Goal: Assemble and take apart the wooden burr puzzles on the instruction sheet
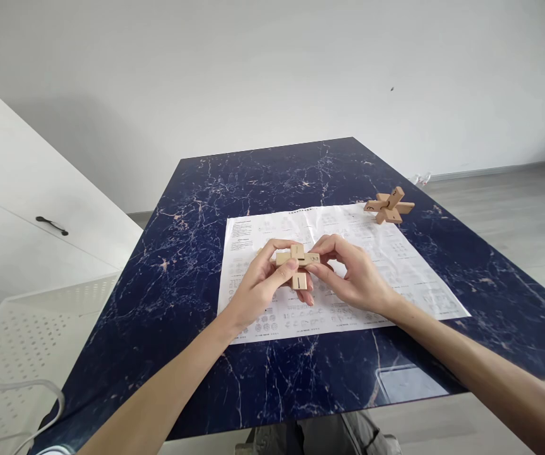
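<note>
Over the printed paper sheet [348, 309], both hands hold a light wooden interlocking puzzle [299, 282] made of crossing bars with dark marks. My left hand [263, 275] grips its left side, thumb across the front and fingers around behind and below. My right hand [348, 273] pinches the end of the right-pointing bar between thumb and forefinger. The palms hide parts of the puzzle. Beyond my right hand, a second wooden puzzle [389, 205] of crossed bars rests at the sheet's upper right corner.
The dark blue marbled table [182, 253] carries the sheet. A white cabinet [30, 189] with a black handle [52, 225] stands at left, above a perforated white panel [35, 335]. A white cable [54, 387] loops near the lower left. A pale wall rises behind the table.
</note>
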Demonstrator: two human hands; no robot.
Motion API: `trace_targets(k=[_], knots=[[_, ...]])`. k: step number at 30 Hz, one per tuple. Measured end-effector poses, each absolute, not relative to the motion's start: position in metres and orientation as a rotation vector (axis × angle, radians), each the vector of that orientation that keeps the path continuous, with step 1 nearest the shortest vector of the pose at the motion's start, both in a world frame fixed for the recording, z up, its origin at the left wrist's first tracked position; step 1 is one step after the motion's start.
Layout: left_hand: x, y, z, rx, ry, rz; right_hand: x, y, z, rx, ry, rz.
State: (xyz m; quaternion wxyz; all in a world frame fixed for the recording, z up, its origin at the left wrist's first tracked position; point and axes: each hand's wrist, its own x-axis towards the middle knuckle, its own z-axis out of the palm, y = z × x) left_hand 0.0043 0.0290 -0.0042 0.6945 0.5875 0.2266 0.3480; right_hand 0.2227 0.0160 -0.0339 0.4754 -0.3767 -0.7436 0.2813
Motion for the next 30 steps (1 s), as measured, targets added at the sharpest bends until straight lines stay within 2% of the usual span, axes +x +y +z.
trace_targets(k=[7,16,24,30], knots=[[-0.003,0.038,-0.003,1.458,0.567,0.689,0.226,0.016,-0.037,-0.919,-1.874,0.644],[-0.007,0.039,-0.005,1.826,0.648,0.878,0.225,0.013,-0.034,-0.897,-2.002,0.474],[-0.010,0.039,-0.003,1.889,0.658,0.920,0.222,0.010,-0.029,-0.844,-2.012,0.453],[-0.003,0.036,-0.004,1.681,0.668,0.867,0.225,0.015,-0.035,-0.888,-1.929,0.337]])
